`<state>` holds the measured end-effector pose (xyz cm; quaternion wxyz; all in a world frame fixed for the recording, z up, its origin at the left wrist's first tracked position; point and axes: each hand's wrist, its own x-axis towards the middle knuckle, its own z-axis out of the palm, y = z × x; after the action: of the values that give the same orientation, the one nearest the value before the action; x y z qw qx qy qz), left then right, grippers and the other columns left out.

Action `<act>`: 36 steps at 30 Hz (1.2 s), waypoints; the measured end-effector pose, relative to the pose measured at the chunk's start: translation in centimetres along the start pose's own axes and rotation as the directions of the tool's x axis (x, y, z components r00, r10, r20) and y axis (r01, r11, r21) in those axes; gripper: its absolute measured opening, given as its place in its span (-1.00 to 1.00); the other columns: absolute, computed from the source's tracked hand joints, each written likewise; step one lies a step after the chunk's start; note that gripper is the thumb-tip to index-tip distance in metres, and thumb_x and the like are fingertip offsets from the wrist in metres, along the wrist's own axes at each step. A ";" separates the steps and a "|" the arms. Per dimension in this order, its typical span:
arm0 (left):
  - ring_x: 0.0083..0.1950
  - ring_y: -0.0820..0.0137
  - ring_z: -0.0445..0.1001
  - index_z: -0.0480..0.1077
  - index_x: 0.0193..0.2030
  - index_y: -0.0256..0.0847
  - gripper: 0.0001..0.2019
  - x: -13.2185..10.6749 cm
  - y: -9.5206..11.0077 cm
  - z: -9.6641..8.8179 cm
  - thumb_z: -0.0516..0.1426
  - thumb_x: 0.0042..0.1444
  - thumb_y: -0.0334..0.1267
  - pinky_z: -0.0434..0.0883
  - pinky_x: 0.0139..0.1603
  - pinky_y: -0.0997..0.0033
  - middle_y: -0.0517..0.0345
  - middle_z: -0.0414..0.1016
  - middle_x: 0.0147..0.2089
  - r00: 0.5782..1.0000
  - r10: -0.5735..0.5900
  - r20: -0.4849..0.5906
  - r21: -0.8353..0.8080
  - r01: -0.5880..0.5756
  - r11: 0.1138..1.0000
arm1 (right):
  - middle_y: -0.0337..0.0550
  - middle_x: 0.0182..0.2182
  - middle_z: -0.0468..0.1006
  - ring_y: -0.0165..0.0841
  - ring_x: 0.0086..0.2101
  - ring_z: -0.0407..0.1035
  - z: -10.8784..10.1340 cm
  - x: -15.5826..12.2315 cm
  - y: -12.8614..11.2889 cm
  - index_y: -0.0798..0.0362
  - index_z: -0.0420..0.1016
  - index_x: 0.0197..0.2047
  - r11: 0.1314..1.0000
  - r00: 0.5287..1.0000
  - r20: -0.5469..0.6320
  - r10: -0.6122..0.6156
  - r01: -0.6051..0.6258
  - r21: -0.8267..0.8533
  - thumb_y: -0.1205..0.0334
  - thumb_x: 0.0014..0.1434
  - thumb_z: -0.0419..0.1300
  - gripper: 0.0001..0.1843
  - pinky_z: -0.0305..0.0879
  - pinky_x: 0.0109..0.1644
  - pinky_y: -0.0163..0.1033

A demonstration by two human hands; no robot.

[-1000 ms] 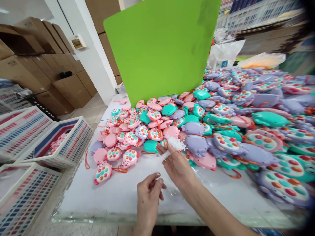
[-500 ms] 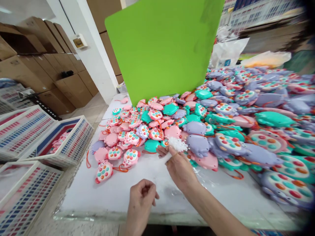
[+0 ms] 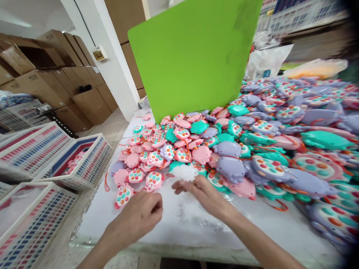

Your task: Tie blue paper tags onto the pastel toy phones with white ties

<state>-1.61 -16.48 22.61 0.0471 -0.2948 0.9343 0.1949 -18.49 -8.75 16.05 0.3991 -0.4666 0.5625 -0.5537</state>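
Observation:
My right hand point(image 3: 200, 188) is over the table in front of the toy pile, palm down with curled fingers. A white fluffy-looking clump point(image 3: 183, 173) shows at its fingertips; its exact kind is too blurred to tell. To the left, my left hand point(image 3: 140, 211) is closed in a fist above the table, near a pink animal-shaped toy point(image 3: 123, 195) with coloured round buttons. Whatever the fist may contain is hidden. Beyond both hands lie pink, purple and green toys, among them a purple toy point(image 3: 231, 169), many with orange cord loops.
A green board point(image 3: 193, 63) stands upright behind the pile. White plastic baskets point(image 3: 95, 160) sit on the floor at left, with cardboard boxes point(image 3: 89, 104) behind. A white pillar point(image 3: 112, 63) rises beyond the table point(image 3: 179, 228). Plastic bags point(image 3: 270, 61) lie at the back right.
My right hand has moved left and turned palm down, carrying the white clump along. My left hand has shifted left and forward, still closed. The camera view has swung slightly left.

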 end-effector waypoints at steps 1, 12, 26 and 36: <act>-0.52 0.46 0.20 0.25 -0.61 -0.20 -0.81 0.4 0.5 -0.4 -0.06 -0.04 -0.41 0.03 -0.50 0.49 0.27 0.25 -0.60 0.999 0.025 -0.030 -0.036 -0.026 0.999 | -0.09 -0.51 0.54 -0.25 -0.36 0.39 0.9 0.0 -0.2 0.11 0.53 -0.50 1.000 0.998 0.060 0.002 -0.004 0.027 -0.02 0.10 0.00 -0.56 0.20 -0.29 -0.25; -0.56 0.45 0.26 0.34 -0.57 -0.20 -0.83 1.7 -0.3 -0.2 0.01 -0.02 -0.39 0.12 -0.56 0.54 0.26 0.32 -0.61 0.983 0.002 -0.185 -0.219 -0.043 0.975 | -0.41 -0.74 0.11 -0.53 -0.68 -0.03 2.9 -0.7 -0.3 0.06 0.20 -0.62 0.919 0.964 0.241 0.110 -0.191 0.346 -0.14 -0.06 0.15 -0.56 -0.08 -0.58 -0.35; -0.38 0.37 0.37 0.42 -0.30 -0.18 -0.87 0.4 1.6 5.6 0.11 -0.05 -0.36 0.30 -0.39 0.45 0.14 0.44 -0.42 0.835 -0.097 -0.542 -0.333 -0.107 0.937 | -0.23 -0.57 0.43 -0.38 -0.45 0.27 4.4 0.8 0.5 0.12 0.43 -0.53 0.749 0.965 -0.114 0.236 -0.105 0.654 0.01 -0.07 0.23 -0.69 0.17 -0.32 -0.27; -0.45 0.47 0.21 0.31 -0.58 -0.23 -0.89 1.5 3.1 6.6 0.08 -0.07 -0.33 0.18 -0.45 0.52 0.19 0.28 -0.47 0.818 -0.336 -0.466 -0.805 -0.236 0.544 | -0.27 -0.53 0.43 -0.41 -0.43 0.28 5.1 0.5 0.0 0.09 0.43 -0.51 0.631 0.963 -0.150 0.224 -0.026 0.775 0.07 -0.09 0.27 -0.75 0.17 -0.37 -0.32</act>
<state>-4.78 -12.33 17.31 -0.3758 -0.3527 0.6838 0.5164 -13.69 -10.53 15.79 0.5283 -0.1448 0.3482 -0.7608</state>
